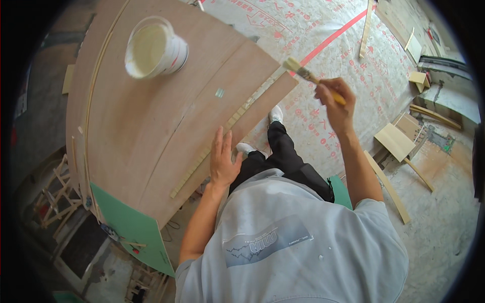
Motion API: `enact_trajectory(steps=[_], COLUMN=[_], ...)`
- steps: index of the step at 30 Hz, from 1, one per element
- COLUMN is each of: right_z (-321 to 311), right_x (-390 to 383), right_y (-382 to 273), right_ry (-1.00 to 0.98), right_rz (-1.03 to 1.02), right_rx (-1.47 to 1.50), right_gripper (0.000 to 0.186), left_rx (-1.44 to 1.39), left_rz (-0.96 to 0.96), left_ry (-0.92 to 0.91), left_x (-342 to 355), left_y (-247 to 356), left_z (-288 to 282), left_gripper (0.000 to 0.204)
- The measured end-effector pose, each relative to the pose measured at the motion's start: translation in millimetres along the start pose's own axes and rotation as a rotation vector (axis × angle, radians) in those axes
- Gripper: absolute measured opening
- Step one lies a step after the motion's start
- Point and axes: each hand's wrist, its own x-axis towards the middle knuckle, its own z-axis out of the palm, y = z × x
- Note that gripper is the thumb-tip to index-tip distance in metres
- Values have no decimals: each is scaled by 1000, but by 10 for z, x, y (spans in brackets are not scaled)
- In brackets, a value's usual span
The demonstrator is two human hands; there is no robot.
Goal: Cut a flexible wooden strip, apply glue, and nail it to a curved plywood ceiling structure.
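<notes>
As pale-coated bristles [291,64] hang near the far corner of the wooden counter [121,131], my right grip [336,101] is wrapped around the yellow handle [314,79] of a paintbrush [305,73]. My left grip [224,164] lies open and empty beside a pale strip [235,117]; whether it touches, I cannot tell. I expect the paintbrush to be light, stiff along the handle and soft at the tip, slippery wherever wet coating creeps up, and best held behind the bristles. A white bucket [179,52] of creamy liquid [149,48], likely far heavier, stands on the counter.
</notes>
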Motion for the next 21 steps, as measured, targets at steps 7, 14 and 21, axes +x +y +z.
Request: enact_trajectory(steps=[7, 14, 21], right_z=[836, 1336, 1195], right_x=[-901, -1452, -1109], right_y=[141, 363, 569], right_ry=[-92, -203, -77], right_rz=[33, -34, -58], right_rx=[-38, -279, -254], right_gripper=[11, 14, 15], left_rx=[166, 191, 184], left_rz=[-82, -118, -134], left_ry=[-12, -87, -110], left_x=[-834, -1030, -1044], left_y=[-650, -766, -800], left_z=[-218, -133, -158], left_gripper=[74, 85, 89])
